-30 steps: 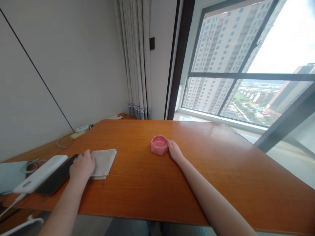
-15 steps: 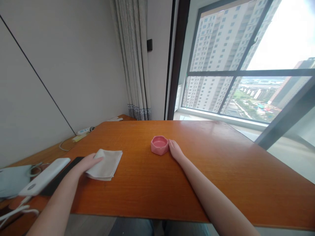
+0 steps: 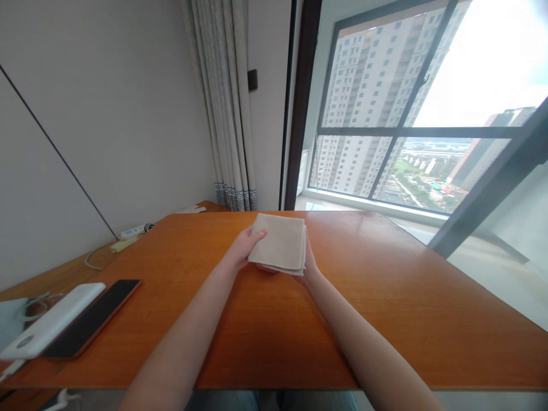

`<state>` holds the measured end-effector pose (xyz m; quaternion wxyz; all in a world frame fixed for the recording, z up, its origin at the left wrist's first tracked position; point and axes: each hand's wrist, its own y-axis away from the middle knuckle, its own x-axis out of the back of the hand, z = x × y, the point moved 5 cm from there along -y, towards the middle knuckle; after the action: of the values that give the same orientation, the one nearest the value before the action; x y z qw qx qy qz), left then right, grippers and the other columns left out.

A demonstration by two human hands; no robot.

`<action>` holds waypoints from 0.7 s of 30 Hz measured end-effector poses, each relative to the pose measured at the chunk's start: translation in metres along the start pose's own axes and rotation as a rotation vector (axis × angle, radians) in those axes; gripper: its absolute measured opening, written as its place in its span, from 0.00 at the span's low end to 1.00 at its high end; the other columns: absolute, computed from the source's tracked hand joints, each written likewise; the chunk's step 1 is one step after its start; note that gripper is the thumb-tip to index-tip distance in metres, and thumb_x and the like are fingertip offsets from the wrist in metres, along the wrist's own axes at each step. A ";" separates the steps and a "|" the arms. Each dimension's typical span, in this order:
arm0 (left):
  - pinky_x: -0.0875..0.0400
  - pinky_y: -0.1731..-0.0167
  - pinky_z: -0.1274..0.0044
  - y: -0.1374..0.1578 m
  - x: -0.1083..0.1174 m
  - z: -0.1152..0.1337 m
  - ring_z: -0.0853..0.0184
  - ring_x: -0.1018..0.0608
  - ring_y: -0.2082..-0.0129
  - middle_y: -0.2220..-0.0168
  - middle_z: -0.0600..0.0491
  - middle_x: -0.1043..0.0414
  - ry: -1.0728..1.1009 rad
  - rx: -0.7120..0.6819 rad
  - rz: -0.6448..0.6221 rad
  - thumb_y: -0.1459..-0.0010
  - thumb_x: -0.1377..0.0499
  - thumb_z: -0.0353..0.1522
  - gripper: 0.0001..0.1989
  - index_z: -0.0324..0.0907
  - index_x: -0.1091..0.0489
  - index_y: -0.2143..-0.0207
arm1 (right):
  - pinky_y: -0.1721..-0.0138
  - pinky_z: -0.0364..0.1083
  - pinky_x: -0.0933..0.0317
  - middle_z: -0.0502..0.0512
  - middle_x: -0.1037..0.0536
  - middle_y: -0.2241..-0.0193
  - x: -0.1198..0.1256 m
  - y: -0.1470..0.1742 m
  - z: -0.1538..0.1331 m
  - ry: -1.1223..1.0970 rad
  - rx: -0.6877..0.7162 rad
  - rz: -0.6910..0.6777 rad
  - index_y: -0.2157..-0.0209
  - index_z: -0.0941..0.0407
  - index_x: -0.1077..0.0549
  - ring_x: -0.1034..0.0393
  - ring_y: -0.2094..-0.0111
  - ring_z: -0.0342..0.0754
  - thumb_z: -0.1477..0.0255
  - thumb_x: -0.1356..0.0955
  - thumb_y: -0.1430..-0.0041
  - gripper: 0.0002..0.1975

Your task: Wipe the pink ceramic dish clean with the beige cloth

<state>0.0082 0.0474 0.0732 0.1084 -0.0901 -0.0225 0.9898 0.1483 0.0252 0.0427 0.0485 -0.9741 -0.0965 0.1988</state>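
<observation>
A folded beige cloth [image 3: 280, 242] is gripped by my left hand [image 3: 246, 244], its thumb lying on top near the left edge. The cloth is held over the pink ashtray [image 3: 268, 268], covering nearly all of it; only a sliver of pink shows below the lower edge. My right hand [image 3: 311, 264] is at the cloth's right side, mostly behind it. Its fingers are hidden, so I cannot tell whether they grip the ashtray or the cloth.
On the wooden table [image 3: 385, 297], a black phone [image 3: 94, 317] lies at the left beside a white power bank [image 3: 55, 319] with a cable. Farther back on the left are a power strip [image 3: 132, 232] and a yellow item [image 3: 124, 244]. A window [image 3: 415, 131] stands at the right.
My left hand has carried the cloth rightward from beside the phone to over the ashtray. The phone is now uncovered. My right hand stays near the ashtray, now largely hidden by the cloth.
</observation>
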 end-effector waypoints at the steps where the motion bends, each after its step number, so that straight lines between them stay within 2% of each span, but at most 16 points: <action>1: 0.29 0.65 0.72 -0.005 -0.003 -0.006 0.60 0.23 0.64 0.62 0.44 0.25 -0.042 -0.027 0.033 0.55 0.36 0.39 0.23 0.36 0.31 0.58 | 0.58 0.53 0.33 0.61 0.25 0.56 0.006 -0.001 -0.003 -0.031 -0.028 0.009 0.49 0.57 0.33 0.30 0.54 0.56 0.40 0.57 0.48 0.45; 4: 0.31 0.64 0.72 -0.013 -0.002 -0.020 0.58 0.25 0.62 0.61 0.45 0.26 -0.236 -0.119 0.146 0.54 0.37 0.40 0.21 0.36 0.30 0.60 | 0.57 0.56 0.34 0.63 0.23 0.58 0.025 -0.005 0.001 -0.060 -0.138 0.016 0.53 0.58 0.31 0.29 0.55 0.58 0.43 0.47 0.46 0.37; 7: 0.32 0.63 0.73 -0.012 -0.005 -0.029 0.59 0.25 0.61 0.61 0.46 0.26 -0.380 -0.193 0.115 0.54 0.38 0.41 0.19 0.38 0.30 0.61 | 0.56 0.54 0.33 0.61 0.23 0.60 0.038 -0.008 0.015 0.025 -0.214 0.044 0.57 0.57 0.29 0.28 0.57 0.56 0.58 0.31 0.50 0.22; 9: 0.32 0.64 0.74 -0.010 -0.005 -0.034 0.61 0.25 0.63 0.63 0.48 0.26 -0.398 -0.243 0.098 0.50 0.41 0.42 0.17 0.39 0.30 0.63 | 0.57 0.54 0.33 0.60 0.23 0.59 0.044 -0.011 0.019 0.074 -0.194 0.094 0.59 0.57 0.28 0.28 0.58 0.56 0.64 0.28 0.53 0.19; 11: 0.33 0.64 0.74 -0.008 0.002 -0.038 0.63 0.25 0.64 0.66 0.49 0.27 -0.420 -0.313 0.161 0.45 0.46 0.41 0.14 0.40 0.32 0.66 | 0.56 0.54 0.34 0.60 0.23 0.59 0.049 -0.013 0.012 0.130 -0.089 0.191 0.60 0.57 0.28 0.28 0.57 0.57 0.65 0.29 0.52 0.18; 13: 0.33 0.62 0.73 -0.009 0.013 -0.044 0.63 0.26 0.63 0.64 0.48 0.28 -0.492 -0.378 0.271 0.43 0.49 0.38 0.11 0.40 0.33 0.66 | 0.52 0.55 0.37 0.60 0.24 0.57 0.055 -0.009 -0.007 0.266 0.121 0.332 0.58 0.58 0.28 0.31 0.53 0.57 0.64 0.33 0.49 0.18; 15: 0.35 0.57 0.71 -0.012 0.025 -0.053 0.62 0.28 0.58 0.59 0.47 0.30 -0.581 -0.387 0.358 0.46 0.46 0.34 0.09 0.41 0.33 0.63 | 0.47 0.56 0.42 0.60 0.27 0.52 0.053 -0.001 -0.027 0.502 0.365 0.417 0.53 0.58 0.30 0.36 0.48 0.57 0.67 0.37 0.45 0.18; 16: 0.36 0.55 0.70 -0.014 0.030 -0.059 0.62 0.29 0.56 0.56 0.46 0.31 -0.605 -0.361 0.385 0.48 0.44 0.33 0.11 0.41 0.34 0.61 | 0.45 0.56 0.46 0.59 0.29 0.49 0.047 0.002 -0.033 0.654 0.466 0.399 0.52 0.57 0.30 0.39 0.45 0.56 0.70 0.38 0.45 0.19; 18: 0.36 0.53 0.69 -0.020 0.038 -0.072 0.62 0.29 0.55 0.54 0.45 0.32 -0.581 -0.276 0.391 0.51 0.42 0.31 0.16 0.41 0.35 0.58 | 0.40 0.56 0.56 0.57 0.32 0.46 0.030 0.005 -0.031 0.983 0.569 0.223 0.52 0.54 0.30 0.44 0.42 0.54 0.75 0.39 0.47 0.21; 21: 0.36 0.52 0.69 -0.025 0.039 -0.085 0.62 0.27 0.56 0.57 0.46 0.29 -0.492 -0.202 0.294 0.52 0.41 0.31 0.14 0.41 0.33 0.60 | 0.39 0.58 0.68 0.55 0.26 0.53 0.008 0.004 -0.006 1.349 0.514 -0.106 0.59 0.53 0.27 0.42 0.45 0.53 0.80 0.39 0.52 0.19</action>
<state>-0.0079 0.0823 -0.0153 -0.0542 0.1399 -0.1330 0.9797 0.1589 0.0223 0.0448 0.3343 -0.8367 -0.0427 -0.4317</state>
